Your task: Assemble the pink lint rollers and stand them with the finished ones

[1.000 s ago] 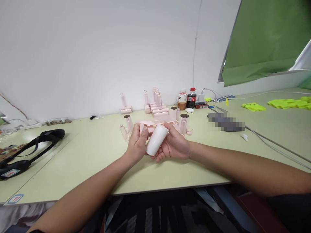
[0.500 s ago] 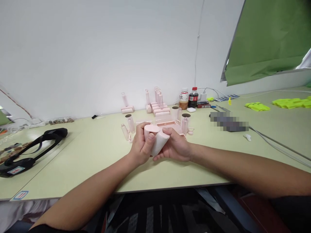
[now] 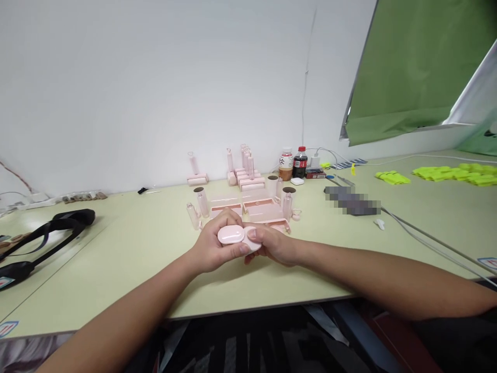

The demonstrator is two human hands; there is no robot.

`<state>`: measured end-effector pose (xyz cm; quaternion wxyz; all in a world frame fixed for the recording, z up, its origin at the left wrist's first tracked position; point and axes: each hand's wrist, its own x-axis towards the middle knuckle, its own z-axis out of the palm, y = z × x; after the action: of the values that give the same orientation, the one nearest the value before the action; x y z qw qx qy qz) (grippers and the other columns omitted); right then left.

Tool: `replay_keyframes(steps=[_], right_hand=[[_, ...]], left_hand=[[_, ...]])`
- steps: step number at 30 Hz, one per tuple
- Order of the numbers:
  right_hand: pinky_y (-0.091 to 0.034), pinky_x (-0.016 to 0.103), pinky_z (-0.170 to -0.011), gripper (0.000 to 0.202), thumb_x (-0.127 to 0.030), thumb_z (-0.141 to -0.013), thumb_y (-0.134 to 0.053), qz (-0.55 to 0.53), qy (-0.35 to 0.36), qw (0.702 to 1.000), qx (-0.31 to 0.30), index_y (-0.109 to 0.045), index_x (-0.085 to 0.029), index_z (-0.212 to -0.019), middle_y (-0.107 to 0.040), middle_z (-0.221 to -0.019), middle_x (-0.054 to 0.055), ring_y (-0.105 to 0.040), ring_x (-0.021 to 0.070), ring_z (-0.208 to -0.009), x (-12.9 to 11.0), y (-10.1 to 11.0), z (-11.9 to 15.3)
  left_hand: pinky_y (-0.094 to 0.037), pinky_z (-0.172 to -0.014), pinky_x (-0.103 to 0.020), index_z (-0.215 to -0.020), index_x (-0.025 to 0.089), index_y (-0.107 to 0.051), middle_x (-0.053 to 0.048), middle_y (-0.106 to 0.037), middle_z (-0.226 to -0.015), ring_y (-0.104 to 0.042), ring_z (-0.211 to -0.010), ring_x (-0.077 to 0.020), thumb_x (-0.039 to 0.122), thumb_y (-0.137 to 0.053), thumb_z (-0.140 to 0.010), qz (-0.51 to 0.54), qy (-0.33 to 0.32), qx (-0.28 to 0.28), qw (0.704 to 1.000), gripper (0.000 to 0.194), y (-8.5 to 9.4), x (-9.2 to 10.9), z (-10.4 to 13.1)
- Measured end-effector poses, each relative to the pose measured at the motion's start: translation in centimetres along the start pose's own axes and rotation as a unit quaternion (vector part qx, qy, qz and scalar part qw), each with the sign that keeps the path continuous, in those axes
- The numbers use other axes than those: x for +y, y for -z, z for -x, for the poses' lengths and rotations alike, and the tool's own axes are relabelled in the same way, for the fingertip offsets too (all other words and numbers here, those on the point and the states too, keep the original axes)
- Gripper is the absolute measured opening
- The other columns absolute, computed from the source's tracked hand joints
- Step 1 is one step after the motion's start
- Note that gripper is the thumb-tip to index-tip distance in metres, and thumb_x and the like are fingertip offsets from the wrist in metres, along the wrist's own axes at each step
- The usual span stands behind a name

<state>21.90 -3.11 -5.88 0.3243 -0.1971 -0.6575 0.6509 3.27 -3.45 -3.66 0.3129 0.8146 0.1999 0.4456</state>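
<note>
left hand [image 3: 209,249] closed round a pale pink oval-ended case [image 3: 231,234], fingers curled over the far side, thumb lying along the near side and pointing right. right hand [image 3: 278,247] grips a pink round-ended piece [image 3: 253,241] against it, thumb pressed on the end face, fingers partly hidden underneath. forearms angle inward, hands meeting above the table [image 3: 140,259]. open pink trays [image 3: 261,203] just beyond the hands, pink lint rollers [image 3: 251,181] farther back, cola bottle [image 3: 300,165] beyond the right hand.
</note>
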Motion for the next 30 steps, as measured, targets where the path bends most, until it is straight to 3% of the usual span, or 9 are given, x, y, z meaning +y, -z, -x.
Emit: replay_keyframes(steps=[5, 9, 16, 24, 30], right_hand=[[-0.049, 0.030, -0.067, 0.051, -0.063, -0.083, -0.053, 0.057, 0.033, 0.998, 0.020, -0.056, -0.017, -0.106, -0.052, -0.096, 0.005, -0.051, 0.0174, -0.083, 0.5, 0.4, -0.4], [-0.046, 0.029, -0.064, 0.049, -0.062, -0.083, -0.052, 0.112, 0.029, 0.992, 0.043, -0.055, -0.017, -0.103, -0.052, -0.091, 0.004, -0.050, 0.0170, -0.079, 0.8, 0.4, -0.7], [-0.045, 0.029, -0.062, 0.047, -0.063, -0.083, -0.050, 0.133, 0.023, 0.990, 0.041, -0.053, -0.017, -0.093, -0.051, -0.085, 0.003, -0.049, 0.0170, -0.076, 0.9, 0.1, -0.6], [-0.043, 0.029, -0.062, 0.053, -0.069, -0.085, -0.044, 0.151, 0.058, 0.987, 0.025, -0.050, -0.017, -0.092, -0.049, -0.084, 0.003, -0.046, 0.0160, -0.074, 0.9, -0.2, -0.9], [-0.040, 0.027, -0.059, 0.054, -0.071, -0.085, -0.043, 0.153, 0.089, 0.984, 0.030, -0.050, -0.017, -0.092, -0.047, -0.082, 0.002, -0.043, 0.0149, -0.071, 1.4, -0.3, -1.1]], left_hand=[[-0.045, -0.067, -0.029, -0.077, 0.019, -0.047, -0.002, -0.052, -0.091, -0.056, -0.076, -0.0144, 0.036, -0.075, -0.075, 0.066, 0.090, -0.028, 0.993, 0.033, 0.0, 0.8, -0.2], [-0.045, -0.072, -0.030, -0.073, 0.018, -0.048, -0.002, -0.054, -0.093, -0.055, -0.081, -0.0149, 0.034, -0.076, -0.074, -0.008, 0.127, -0.066, 0.990, 0.032, 0.9, 0.9, -0.5], [-0.044, -0.073, -0.028, -0.073, 0.018, -0.051, 0.000, -0.049, -0.086, -0.052, -0.080, -0.0140, 0.035, -0.075, -0.076, -0.068, 0.114, -0.095, 0.987, 0.029, 1.5, 1.0, -0.6], [-0.045, -0.070, -0.027, -0.074, 0.018, -0.051, 0.001, -0.051, -0.083, -0.053, -0.077, -0.0137, 0.035, -0.073, -0.076, -0.039, 0.163, -0.081, 0.983, 0.028, 1.1, 2.4, -0.4], [-0.046, -0.071, -0.029, -0.075, 0.018, -0.053, 0.000, -0.052, -0.084, -0.053, -0.078, -0.0147, 0.033, -0.069, -0.078, -0.078, 0.113, -0.076, 0.988, 0.022, 1.0, 2.4, -0.3]])
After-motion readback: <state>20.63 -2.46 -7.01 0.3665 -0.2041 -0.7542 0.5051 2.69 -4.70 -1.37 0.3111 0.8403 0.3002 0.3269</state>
